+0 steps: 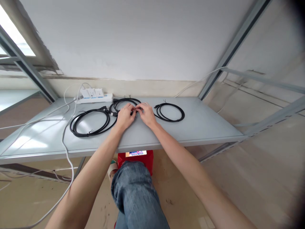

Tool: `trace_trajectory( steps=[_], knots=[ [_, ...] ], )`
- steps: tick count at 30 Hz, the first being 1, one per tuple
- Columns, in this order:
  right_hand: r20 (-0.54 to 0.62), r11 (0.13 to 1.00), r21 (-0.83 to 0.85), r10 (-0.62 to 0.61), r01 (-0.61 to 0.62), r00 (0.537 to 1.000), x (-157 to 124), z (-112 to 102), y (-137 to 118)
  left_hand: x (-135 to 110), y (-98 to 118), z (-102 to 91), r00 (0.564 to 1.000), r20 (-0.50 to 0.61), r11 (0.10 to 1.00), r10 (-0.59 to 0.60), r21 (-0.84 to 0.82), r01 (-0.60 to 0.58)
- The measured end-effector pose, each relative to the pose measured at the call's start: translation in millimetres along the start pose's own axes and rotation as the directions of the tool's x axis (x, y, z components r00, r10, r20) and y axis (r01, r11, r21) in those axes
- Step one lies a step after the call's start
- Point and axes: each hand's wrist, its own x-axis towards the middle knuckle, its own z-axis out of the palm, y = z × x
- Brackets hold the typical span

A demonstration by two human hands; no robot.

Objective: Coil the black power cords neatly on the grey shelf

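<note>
Three coiled black cables lie on a grey table (pixel 195 127). The big left coil (pixel 89 123) and the right coil (pixel 169 112) lie untouched. My left hand (pixel 125 116) and my right hand (pixel 146 114) meet over the front of the middle coil (pixel 123 102). Both hands have their fingers curled and pinched together on that cable where they touch, around its near loop. The exact part they hold is hidden under the fingers.
A white power strip (pixel 94 97) with white chargers plugged in sits at the back left, and white cords (pixel 65 140) trail off the table's left and front. Metal shelf posts rise at both sides. My knee in jeans (pixel 135 190) and a red stool (pixel 135 159) are below the table edge.
</note>
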Motion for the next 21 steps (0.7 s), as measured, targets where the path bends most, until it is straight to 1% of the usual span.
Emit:
trace_trajectory(
  steps=[7,15,21],
  knots=[
    [0.002,0.996,-0.033,0.08,-0.08,0.997,-0.1,-0.6,-3.2,0.3,-0.1,-0.4,1.0,0.03,1.0,-0.003,0.003,0.003],
    [-0.006,0.993,-0.085,0.085,-0.086,0.996,-0.3,-1.9,-4.7,-1.1,2.5,-2.7,0.997,0.08,1.0,0.009,0.029,-0.011],
    [-0.032,0.99,-0.082,0.112,-0.115,0.993,-0.4,-1.1,-1.1,-0.9,1.3,-1.9,0.999,0.043,1.0,-0.007,0.023,0.006]
  ],
)
